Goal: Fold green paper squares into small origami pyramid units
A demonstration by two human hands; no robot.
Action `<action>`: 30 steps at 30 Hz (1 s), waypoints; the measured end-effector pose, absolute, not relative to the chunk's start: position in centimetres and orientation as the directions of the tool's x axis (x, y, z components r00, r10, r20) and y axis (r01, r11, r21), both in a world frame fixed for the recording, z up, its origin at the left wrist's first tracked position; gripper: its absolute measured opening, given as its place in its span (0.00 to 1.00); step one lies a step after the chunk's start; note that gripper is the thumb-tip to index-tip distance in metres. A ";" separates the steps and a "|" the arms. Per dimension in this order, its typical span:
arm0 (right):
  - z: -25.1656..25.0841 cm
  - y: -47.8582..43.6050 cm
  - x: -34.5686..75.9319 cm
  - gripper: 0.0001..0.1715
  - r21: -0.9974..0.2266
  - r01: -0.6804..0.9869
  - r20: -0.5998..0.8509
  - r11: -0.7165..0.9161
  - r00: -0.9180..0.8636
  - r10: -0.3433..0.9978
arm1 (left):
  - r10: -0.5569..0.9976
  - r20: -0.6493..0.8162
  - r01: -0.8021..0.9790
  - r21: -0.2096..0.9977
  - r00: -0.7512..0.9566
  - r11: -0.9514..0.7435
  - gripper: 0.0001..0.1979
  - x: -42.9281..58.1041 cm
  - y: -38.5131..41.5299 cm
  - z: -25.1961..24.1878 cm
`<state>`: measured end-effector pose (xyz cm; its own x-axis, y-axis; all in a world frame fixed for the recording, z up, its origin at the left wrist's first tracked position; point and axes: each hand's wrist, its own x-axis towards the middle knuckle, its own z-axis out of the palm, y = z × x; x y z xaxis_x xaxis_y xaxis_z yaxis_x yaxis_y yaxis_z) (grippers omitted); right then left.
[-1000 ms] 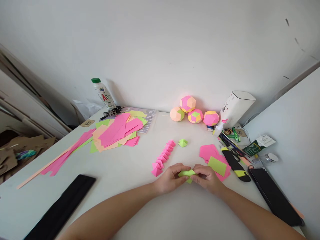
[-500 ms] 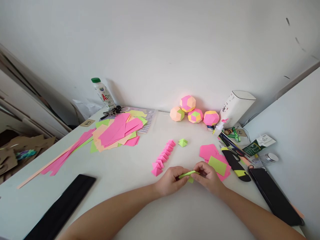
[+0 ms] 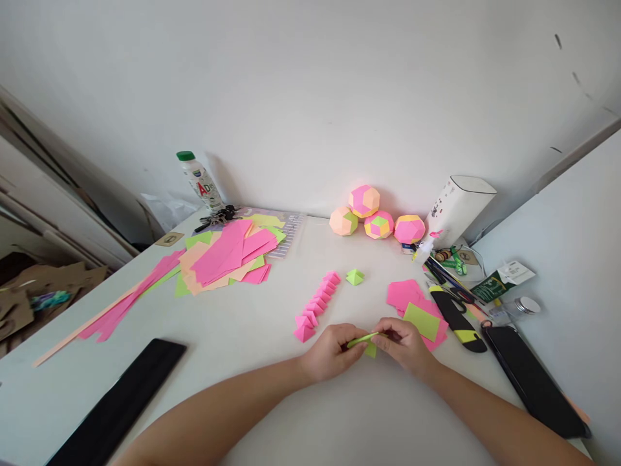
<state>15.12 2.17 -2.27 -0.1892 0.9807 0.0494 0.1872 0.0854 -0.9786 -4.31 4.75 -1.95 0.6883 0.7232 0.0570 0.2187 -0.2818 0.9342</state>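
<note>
A partly folded piece of green paper (image 3: 370, 349) is pinched between both hands just above the table. My left hand (image 3: 334, 351) grips its left end between thumb and fingers; my right hand (image 3: 402, 343) pinches its right end. Part of the paper hangs below the fingers. Beyond my left hand runs a slanting row of pink folded paper pieces (image 3: 317, 304), and a green folded piece (image 3: 355, 277) sits alone near the row's far end. Right of my right hand lies a green paper square (image 3: 422, 321) on pink paper pieces (image 3: 405, 293).
Several paper balls (image 3: 365, 201) stand against the wall. A paper pile (image 3: 233, 255), long strips (image 3: 130, 298), a bottle (image 3: 201, 181) and a black slab (image 3: 119, 401) are left. On the right are a utility knife (image 3: 457, 317), a phone (image 3: 533, 378) and a small jar (image 3: 517, 310).
The green paper's upper part has tilted and looks narrower between my fingers. My right hand has shifted slightly; everything else on the table stays put.
</note>
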 end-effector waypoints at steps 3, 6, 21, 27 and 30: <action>-2.3 2.2 15.1 0.14 -0.981 0.182 0.032 0.067 -0.186 0.982 | 0.723 0.057 0.218 0.935 0.688 -0.282 0.14 -4.3 4.7 -2.0; -2.4 2.2 15.2 0.14 -0.982 0.182 0.024 0.059 -0.188 0.982 | 0.720 0.059 0.215 0.935 0.691 -0.283 0.13 -4.3 4.8 -2.1; -2.1 2.3 15.5 0.13 -0.992 0.126 0.000 0.025 -0.197 0.980 | 0.732 -0.058 0.171 0.982 0.679 -0.081 0.11 -4.2 4.9 -1.7; -2.0 2.0 15.6 0.17 -0.996 0.089 -0.041 -0.022 -0.219 0.975 | 0.726 -0.116 0.112 0.992 0.678 0.053 0.14 -4.4 5.3 -2.6; -2.0 1.9 15.7 0.18 -0.995 0.097 -0.026 -0.006 -0.205 0.978 | 0.725 -0.123 0.105 0.992 0.678 0.070 0.15 -4.5 5.4 -2.9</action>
